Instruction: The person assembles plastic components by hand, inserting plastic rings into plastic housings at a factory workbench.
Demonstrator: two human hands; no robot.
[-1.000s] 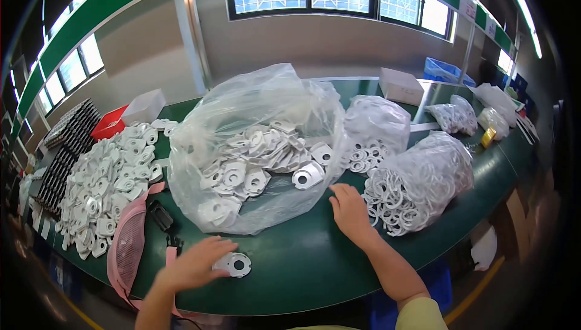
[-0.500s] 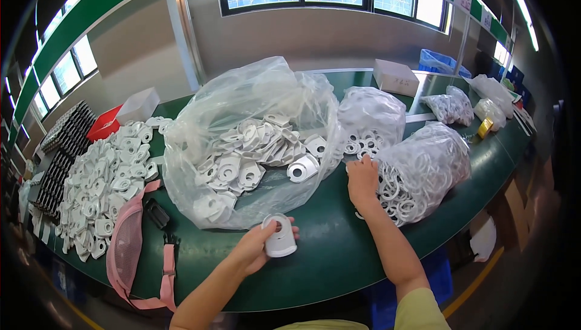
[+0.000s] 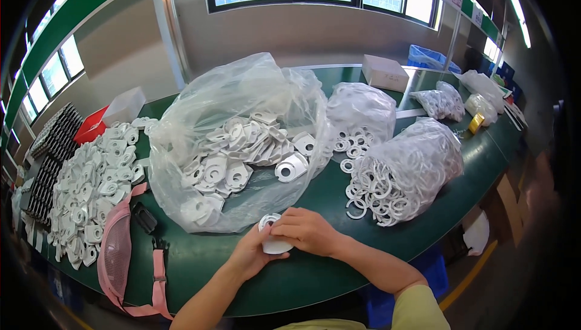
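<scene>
My left hand grips a white plastic plate with a round hole, above the table's near edge. Over its upper part bend the fingers of my right hand, closed and pressed at the hole; whatever they pinch is hidden. Just beyond both hands lies a large clear bag, open towards me, with many similar white plates inside. Right of it, white rings spill from a clear bag. A second bag with smaller white rings stands behind.
At the left, a heap of white plates lies beside black stacked trays and a red bin. A pink strap pouch rests near the front edge. Farther back are a carton, small bags and a yellow tape roll.
My right hand has left the rings and come over to the plate in my left hand. The plate has tilted, and both hands now meet at it. The whole view has shifted slightly.
</scene>
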